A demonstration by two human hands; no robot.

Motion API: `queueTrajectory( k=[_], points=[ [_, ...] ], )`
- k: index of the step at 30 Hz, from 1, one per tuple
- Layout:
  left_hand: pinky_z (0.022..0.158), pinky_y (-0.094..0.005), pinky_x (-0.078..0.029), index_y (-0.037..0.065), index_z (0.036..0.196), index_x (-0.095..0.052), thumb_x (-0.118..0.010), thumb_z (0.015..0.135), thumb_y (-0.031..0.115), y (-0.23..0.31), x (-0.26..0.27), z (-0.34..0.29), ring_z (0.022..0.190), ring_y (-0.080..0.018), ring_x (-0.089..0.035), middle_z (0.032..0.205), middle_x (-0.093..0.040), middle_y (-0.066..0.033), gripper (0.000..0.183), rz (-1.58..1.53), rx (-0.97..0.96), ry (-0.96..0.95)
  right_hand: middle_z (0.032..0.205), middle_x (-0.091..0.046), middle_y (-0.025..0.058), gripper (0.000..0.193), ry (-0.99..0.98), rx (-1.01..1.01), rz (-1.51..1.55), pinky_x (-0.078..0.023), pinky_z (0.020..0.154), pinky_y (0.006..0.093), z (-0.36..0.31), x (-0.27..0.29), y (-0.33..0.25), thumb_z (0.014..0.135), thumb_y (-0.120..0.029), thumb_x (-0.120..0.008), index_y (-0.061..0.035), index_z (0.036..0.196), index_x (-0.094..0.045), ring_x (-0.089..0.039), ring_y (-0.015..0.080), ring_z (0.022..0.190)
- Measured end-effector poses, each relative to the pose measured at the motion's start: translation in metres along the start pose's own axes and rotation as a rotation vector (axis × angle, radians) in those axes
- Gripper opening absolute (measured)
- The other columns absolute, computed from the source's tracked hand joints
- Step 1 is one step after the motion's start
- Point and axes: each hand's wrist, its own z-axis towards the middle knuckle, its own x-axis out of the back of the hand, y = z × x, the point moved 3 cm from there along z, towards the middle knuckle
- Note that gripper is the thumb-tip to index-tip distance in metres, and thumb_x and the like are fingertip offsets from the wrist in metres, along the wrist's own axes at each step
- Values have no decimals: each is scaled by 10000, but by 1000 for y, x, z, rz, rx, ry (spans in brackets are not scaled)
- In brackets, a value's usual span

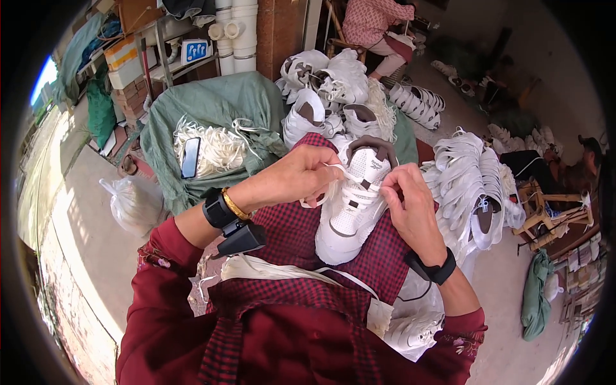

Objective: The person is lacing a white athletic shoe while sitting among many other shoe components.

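Observation:
A white sneaker [346, 234] with a dark lining lies across my lap, its toe toward me. White shoelace [354, 196] crosses its front in several rows. Beside the sneaker's tongue, my left hand [298, 172] pinches a length of the lace, and a loose loop hangs below the fingers. At the sneaker's right eyelet edge, my right hand [412, 202] is closed, thumb and forefinger together. What those fingertips hold is hidden. A red-and-black checked apron [285, 234] lies under the sneaker.
Ahead, a green cloth [212, 96] carries a pile of white laces [215, 157] and a phone [190, 158]. White sneakers [337, 77] are heaped beyond my lap, with stacked white shoe parts [459, 173] to the right. A plastic bag [136, 206] stands left. Another person [378, 29] sits at the back.

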Motion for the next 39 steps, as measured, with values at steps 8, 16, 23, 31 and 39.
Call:
queueTrajectory(
  k=[8,16,23,31,39],
  points=[
    [482,-214,-312,30,910,-751,-637,1055,366,5,58,-18,544,-11,-424,645,-550,71,383,174,48,-21,768,-655,133,136,-169,-222,102,-512,637,376,-18,-2,5,895,-38,-713,33,936,-605,-635,251,658],
    [674,-223,-452,18,853,-712,-706,1009,274,-4,50,-5,733,-67,-528,819,-617,9,300,40,-253,-114,863,-623,177,48,-135,-39,-486,-486,738,454,-37,57,21,931,-38,-614,1,945,-590,-616,374,854],
    [714,-265,-470,33,930,-639,-854,832,161,-16,10,15,820,-111,-529,1014,-535,-18,268,362,-324,-86,937,-639,223,73,25,-311,-905,-488,740,485,-92,174,75,965,-50,-565,21,956,-583,-620,431,890],
    [735,-336,-504,47,1055,-592,-809,797,134,-23,5,13,877,-207,-577,1020,-563,-66,348,478,-535,237,905,-679,231,126,-119,-461,-821,-501,660,490,-126,162,141,967,-126,-632,-7,1003,-611,-663,424,790],
    [875,-406,-489,23,1065,-600,-746,883,236,-21,10,31,954,-298,-592,1099,-565,-125,315,557,-603,296,1002,-672,135,321,53,-190,-161,-518,679,326,-17,48,30,991,-220,-649,13,1207,-607,-647,220,907]
  ],
)
